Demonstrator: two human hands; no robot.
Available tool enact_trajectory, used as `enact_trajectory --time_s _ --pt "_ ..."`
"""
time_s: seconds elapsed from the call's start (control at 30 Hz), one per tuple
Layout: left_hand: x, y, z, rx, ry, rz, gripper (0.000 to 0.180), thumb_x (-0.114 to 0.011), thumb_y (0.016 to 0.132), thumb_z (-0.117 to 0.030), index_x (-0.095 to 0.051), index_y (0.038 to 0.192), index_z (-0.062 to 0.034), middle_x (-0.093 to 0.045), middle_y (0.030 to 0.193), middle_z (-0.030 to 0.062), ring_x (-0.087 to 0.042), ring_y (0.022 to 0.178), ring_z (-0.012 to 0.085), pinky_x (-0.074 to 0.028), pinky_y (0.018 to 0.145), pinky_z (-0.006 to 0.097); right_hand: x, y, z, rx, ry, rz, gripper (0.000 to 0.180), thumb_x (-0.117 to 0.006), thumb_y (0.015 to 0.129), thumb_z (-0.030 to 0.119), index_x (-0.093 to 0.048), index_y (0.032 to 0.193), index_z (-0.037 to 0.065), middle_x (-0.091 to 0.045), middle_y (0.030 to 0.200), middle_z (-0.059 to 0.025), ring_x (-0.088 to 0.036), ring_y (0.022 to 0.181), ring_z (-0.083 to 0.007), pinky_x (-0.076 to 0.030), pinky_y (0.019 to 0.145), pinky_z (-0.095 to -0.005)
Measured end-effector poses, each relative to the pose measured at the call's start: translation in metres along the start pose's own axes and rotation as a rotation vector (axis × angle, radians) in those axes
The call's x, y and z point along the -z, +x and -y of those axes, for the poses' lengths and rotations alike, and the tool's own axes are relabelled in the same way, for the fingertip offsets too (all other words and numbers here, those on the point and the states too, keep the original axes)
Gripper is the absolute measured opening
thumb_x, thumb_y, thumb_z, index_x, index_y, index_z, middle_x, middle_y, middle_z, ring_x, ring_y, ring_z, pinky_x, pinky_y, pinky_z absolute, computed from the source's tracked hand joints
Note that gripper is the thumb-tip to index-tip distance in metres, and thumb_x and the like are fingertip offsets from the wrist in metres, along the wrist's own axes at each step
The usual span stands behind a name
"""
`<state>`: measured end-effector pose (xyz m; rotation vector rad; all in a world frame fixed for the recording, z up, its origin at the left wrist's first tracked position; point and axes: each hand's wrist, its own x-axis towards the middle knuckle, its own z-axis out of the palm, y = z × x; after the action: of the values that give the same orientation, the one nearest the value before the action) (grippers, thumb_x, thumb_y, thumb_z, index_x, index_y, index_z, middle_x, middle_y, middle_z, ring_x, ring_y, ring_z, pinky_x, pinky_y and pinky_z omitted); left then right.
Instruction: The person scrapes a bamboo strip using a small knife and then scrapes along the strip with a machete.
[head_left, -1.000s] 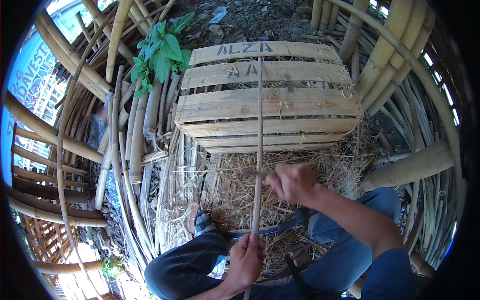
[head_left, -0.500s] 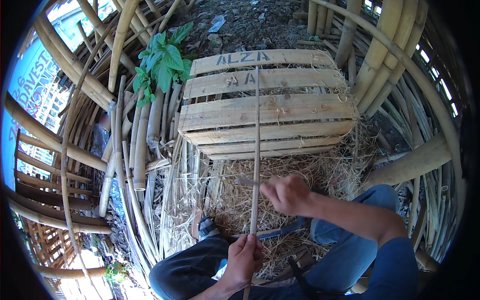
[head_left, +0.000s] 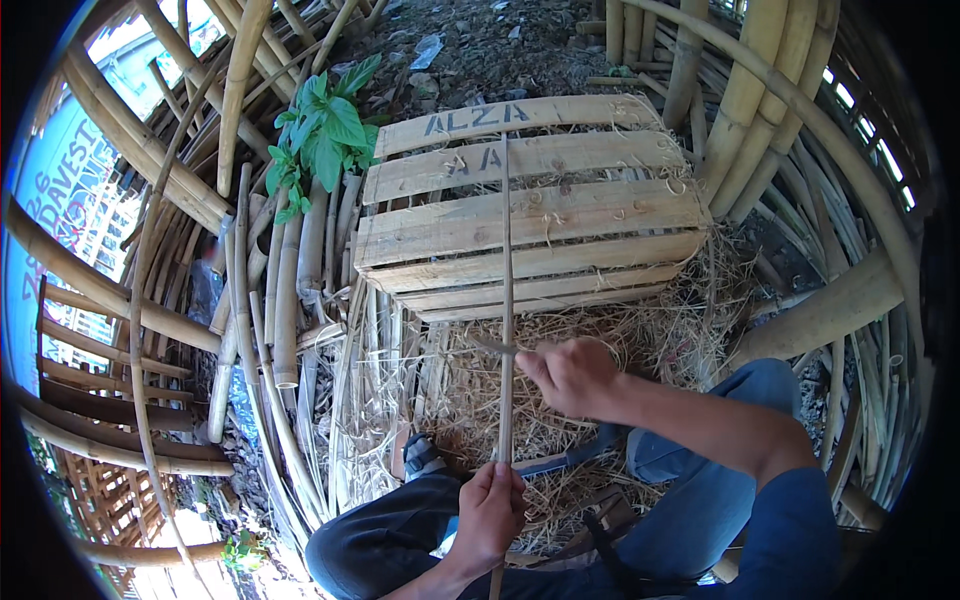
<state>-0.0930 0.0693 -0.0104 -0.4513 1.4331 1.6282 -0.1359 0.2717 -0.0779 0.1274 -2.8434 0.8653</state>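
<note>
Knees in blue trousers [head_left: 700, 510] fill the bottom of the view, bent, with a sandalled foot [head_left: 420, 455] showing between them on the straw [head_left: 600, 340]. Just above the left knee, the left hand [head_left: 490, 510] is closed round the lower end of a thin bamboo strip [head_left: 506, 300], fingers wrapped tight about it, thumb on top. The strip runs nearly straight up the middle of the view from that fist, past the right hand and on across the crate, ending near its far edge.

A little farther out, the right hand [head_left: 570, 375] comes in from the right on a bare forearm, the sleeve blue at the elbow. Its fingers are curled shut on a knife [head_left: 495, 347] (only the short grey blade shows, the handle is buried in the fist). The blade points left and its tip meets the strip, touching or all but touching its right side; I cannot tell which.

Beyond both hands, straw and shavings lie heaped on the ground, right up against the foot of a wooden crate [head_left: 530, 220]. Its slats are pale and weathered, with loose straw on the right corner.

Left of the crate, bamboo poles [head_left: 285, 290] lie side by side, and a leafy green plant [head_left: 325, 130] grows at their far end. Thicker bamboo [head_left: 740, 100] curves round the right side, and dark soil [head_left: 480, 50] lies behind the crate.
</note>
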Motion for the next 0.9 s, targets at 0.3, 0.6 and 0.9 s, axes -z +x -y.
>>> enact_trajectory --time_s 0.3,0.6,0.9 --pt "0.004 -0.002 0.001 -0.005 0.042 0.004 0.030 -0.033 0.099 -0.025 -0.045 0.081 -0.0040 -0.034 0.051 -0.0020 -0.030 0.038 0.0059 -0.025 0.035 0.022 0.004 0.004 -0.006 0.139 -0.175 -0.143 0.054 -0.029 0.096 0.043 -0.044 0.053 0.014 -0.031 0.037 0.0065 -0.026 0.026 -0.0089 -0.025 0.023 -0.0278" --pt "0.000 -0.005 0.002 -0.013 0.066 -0.017 0.030 -0.033 0.098 -0.028 -0.043 0.080 -0.0067 -0.027 0.050 -0.0042 -0.022 0.038 0.0051 -0.018 0.036 0.023 0.000 0.011 -0.015 0.069 -0.108 -0.016 0.049 -0.035 0.095 0.036 -0.049 0.055 0.011 -0.037 0.038 0.0021 -0.032 0.027 -0.0096 -0.024 0.023 -0.0295" --pt "0.000 -0.006 -0.002 -0.005 -0.010 -0.001 0.031 -0.033 0.098 -0.027 -0.043 0.078 -0.0064 -0.027 0.050 -0.0042 -0.022 0.038 0.0051 -0.018 0.036 0.023 0.016 0.014 -0.004 0.201 -0.336 -0.058 0.051 -0.030 0.097 0.036 -0.046 0.055 0.012 -0.034 0.039 0.0036 -0.031 0.029 -0.0100 -0.027 0.025 -0.0279"
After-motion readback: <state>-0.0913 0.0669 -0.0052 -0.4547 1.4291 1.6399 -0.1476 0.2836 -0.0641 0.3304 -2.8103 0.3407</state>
